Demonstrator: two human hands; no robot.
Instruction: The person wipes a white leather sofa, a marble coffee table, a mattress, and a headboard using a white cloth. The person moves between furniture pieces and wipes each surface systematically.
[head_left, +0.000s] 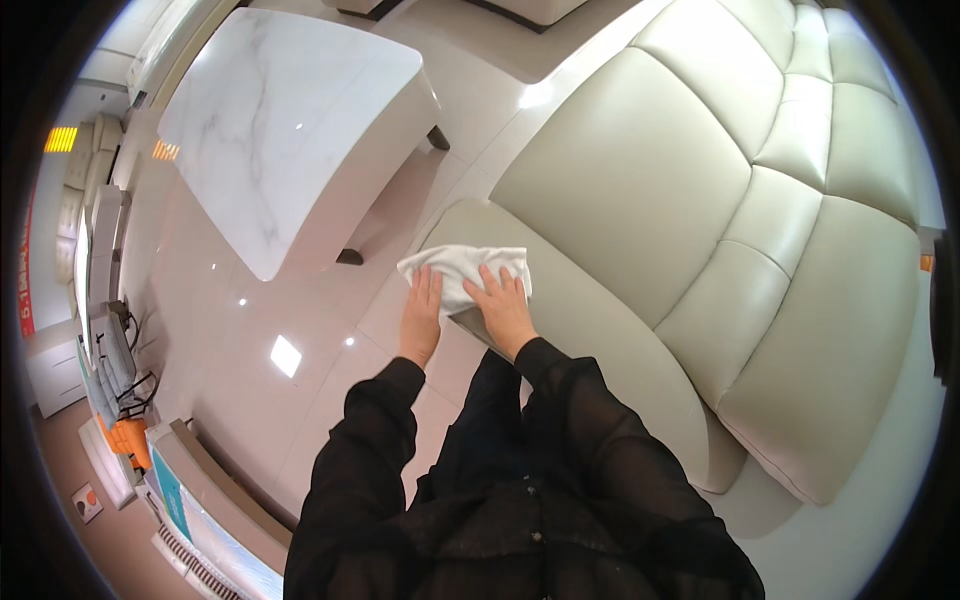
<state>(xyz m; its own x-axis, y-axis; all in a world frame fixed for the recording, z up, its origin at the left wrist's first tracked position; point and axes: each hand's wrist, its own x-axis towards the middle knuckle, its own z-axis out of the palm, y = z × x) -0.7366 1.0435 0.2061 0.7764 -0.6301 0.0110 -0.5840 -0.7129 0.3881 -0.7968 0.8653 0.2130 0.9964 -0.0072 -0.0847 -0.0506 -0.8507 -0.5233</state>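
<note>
A white cloth (465, 271) lies over the front end of the armrest (570, 292) of a beige leather sofa. On the cloth's left part rests my left hand (423, 311), its fingers together and pointing away from me. My right hand (502, 304) presses flat on the cloth's right part with its fingers spread. The cloth is slightly creased between both hands, and its far edge reaches past my fingertips. Whether either hand pinches the fabric is hard to see; the palms face down.
A coffee table with a white marbled top (292, 112) and dark feet stands ahead to the left. The sofa's seat cushions (630, 172) and backrest (817, 300) extend to the right. Glossy floor tiles (322, 382) lie below. Several chairs and furniture pieces stand at the far left.
</note>
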